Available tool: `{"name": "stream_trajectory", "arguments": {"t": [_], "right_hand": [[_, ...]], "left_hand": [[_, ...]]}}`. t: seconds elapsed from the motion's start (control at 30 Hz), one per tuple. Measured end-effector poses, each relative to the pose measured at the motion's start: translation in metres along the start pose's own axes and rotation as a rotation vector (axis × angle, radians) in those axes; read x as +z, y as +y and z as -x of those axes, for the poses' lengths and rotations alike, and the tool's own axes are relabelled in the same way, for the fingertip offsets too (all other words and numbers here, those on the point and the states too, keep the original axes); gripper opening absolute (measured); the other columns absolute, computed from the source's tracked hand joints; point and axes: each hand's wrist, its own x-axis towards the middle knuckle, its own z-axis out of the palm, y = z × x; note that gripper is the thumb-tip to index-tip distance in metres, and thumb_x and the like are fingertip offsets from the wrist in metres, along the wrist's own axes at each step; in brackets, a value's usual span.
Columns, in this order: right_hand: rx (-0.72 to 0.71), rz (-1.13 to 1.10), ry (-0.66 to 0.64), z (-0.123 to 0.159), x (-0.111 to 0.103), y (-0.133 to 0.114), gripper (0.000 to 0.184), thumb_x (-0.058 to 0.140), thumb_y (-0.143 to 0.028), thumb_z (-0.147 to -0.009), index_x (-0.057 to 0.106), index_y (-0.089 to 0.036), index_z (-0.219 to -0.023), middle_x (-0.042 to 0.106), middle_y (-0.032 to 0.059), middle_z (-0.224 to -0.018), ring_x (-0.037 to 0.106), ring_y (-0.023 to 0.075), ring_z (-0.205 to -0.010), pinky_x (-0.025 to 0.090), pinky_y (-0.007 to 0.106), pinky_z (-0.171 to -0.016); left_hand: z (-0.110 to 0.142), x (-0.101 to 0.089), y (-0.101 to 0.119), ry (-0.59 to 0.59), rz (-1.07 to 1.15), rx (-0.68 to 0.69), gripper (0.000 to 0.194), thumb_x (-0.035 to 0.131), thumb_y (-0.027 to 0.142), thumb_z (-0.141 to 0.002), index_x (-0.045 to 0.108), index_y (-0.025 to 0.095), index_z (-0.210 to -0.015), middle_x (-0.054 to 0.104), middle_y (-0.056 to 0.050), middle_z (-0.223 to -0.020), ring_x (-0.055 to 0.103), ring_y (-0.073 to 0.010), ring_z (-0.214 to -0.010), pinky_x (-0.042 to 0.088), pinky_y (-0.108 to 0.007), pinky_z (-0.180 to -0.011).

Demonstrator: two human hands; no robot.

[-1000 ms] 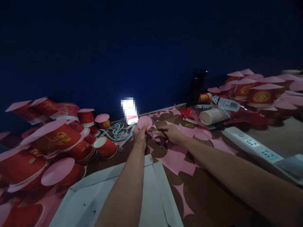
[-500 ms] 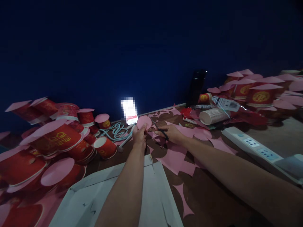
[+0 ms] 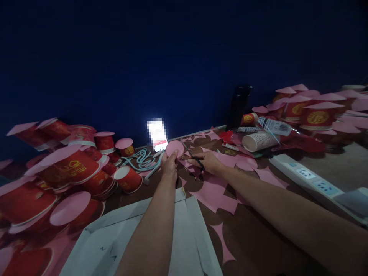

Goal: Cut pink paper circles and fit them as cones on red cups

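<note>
Brown worktop (image 3: pixel 253 237) below us carries pink scraps (image 3: pixel 208 191); near the lit phone (image 3: pixel 161 145) our left hand (image 3: pixel 169 167) pinches a pink disc (image 3: pixel 173 145) by its near edge — presumably to leave the rim clear — while our right hand (image 3: pixel 209 163) grips scissors (image 3: pixel 197 159) beside it.

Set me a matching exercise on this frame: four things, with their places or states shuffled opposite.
1. Pink disc
2. Scissors
3. Stack of cups
4. Power strip

A. Lying on its side
B. Held in the right hand
C. White, sockets facing up
D. Held in the left hand

Pairs: 1-D, 2-B, 3-A, 4-C.
</note>
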Motion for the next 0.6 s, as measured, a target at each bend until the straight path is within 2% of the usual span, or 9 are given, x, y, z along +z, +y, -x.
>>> {"name": "stream_trajectory", "arguments": {"t": [0.27,0.6], "right_hand": [[0.003,0.017,0.01,0.0032,-0.0007,-0.0083,0.049,0.076,-0.051,-0.06,0.075,-0.012,-0.089,0.059,-0.0004,-0.061,0.049,0.009,-0.053,0.039,0.021,-0.048],[-0.029,0.015,0.009,-0.0012,-0.0025,0.0013,0.046,0.075,-0.051,-0.063,0.075,-0.012,-0.087,0.058,-0.0011,-0.06,0.046,0.0074,-0.05,0.037,0.019,-0.046]], "left_hand": [[-0.0021,-0.0014,-0.0026,-0.012,-0.066,0.021,0.043,0.08,0.031,-0.05,0.059,0.014,-0.083,0.058,0.003,-0.066,0.047,-0.0046,-0.046,0.034,-0.018,-0.044],[-0.0029,-0.0022,-0.0053,-0.063,-0.103,0.022,0.043,0.079,0.034,-0.053,0.061,0.013,-0.086,0.057,0.003,-0.062,0.043,-0.0044,-0.042,0.03,-0.017,-0.041]]}}
